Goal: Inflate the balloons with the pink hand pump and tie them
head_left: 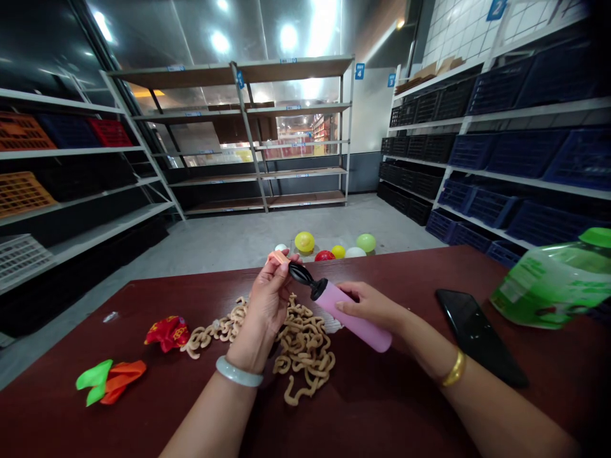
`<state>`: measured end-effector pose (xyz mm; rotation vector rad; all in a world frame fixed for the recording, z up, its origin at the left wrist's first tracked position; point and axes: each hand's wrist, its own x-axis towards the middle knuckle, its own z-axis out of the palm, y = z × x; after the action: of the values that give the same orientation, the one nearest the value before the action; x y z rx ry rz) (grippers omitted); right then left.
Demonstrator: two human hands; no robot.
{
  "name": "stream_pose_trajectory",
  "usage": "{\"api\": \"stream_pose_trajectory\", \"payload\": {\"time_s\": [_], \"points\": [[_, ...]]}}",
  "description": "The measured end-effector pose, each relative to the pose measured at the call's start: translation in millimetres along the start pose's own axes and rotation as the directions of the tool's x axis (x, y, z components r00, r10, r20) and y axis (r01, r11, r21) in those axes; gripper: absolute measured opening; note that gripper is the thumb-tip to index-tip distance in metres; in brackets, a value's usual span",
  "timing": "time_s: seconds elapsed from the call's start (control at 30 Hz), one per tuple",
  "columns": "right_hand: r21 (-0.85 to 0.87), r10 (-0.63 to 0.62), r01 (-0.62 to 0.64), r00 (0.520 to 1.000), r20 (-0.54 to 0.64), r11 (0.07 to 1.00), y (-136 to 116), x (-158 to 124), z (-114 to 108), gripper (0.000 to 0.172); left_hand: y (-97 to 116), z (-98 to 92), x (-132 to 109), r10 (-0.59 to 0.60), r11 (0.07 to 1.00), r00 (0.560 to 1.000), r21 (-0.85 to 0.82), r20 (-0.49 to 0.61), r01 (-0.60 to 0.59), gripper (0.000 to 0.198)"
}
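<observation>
On the dark red table (pixel 372 413), at the far left, lie a flat green balloon (pixel 94 380) and an orange one (pixel 125 375), touching each other. Just to their right is a crumpled red balloon (pixel 167 332) with a gold print. Next comes a tan chain (pixel 305 350), heaped in loose loops under both hands.

The left hand (pixel 270 299) is raised above the chain with a pale bangle (pixel 237 374) on its wrist. Its fingertips are pinched shut on a small peach balloon (pixel 278 257), held at the black nozzle (pixel 300 275) of a pink pump (pixel 353 315). Whether the balloon's neck sits over the nozzle tip cannot be told.

The pump slants down to the right, clear of the table. The right hand (pixel 370 305) is closed around its barrel from behind, and a gold bangle (pixel 453 369) sits on that wrist. Further right a black phone (pixel 477 334) lies flat, and a green bottle (pixel 548 286) tilts in at the edge.

On the floor beyond the table sit round balloons (pixel 304 242), yellow, red, white and green.
</observation>
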<state>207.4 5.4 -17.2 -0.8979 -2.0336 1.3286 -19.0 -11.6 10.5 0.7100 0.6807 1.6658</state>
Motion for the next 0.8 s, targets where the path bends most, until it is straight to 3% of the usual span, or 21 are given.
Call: {"api": "stream_pose_trajectory", "payload": {"time_s": [0.27,0.47,0.8], "points": [[-0.093,-0.032,0.033,0.999,0.021,0.995,1.1,0.6,-4.1,0.037,6.6,-2.1,-2.2,-0.16,0.983,0.986,0.101,0.043,0.155,0.026],[-0.234,-0.03,0.021,0.999,-0.034,0.972,7.6,3.9,2.0,0.039,-1.7,-1.0,-1.7,-0.203,0.979,0.979,0.035,0.03,0.202,0.016],[-0.285,-0.089,0.069,0.994,-0.058,0.956,5.4,3.6,5.4,0.041,-9.5,7.2,-5.6,-0.124,0.989,0.983,-0.061,0.135,0.133,0.02]]}}
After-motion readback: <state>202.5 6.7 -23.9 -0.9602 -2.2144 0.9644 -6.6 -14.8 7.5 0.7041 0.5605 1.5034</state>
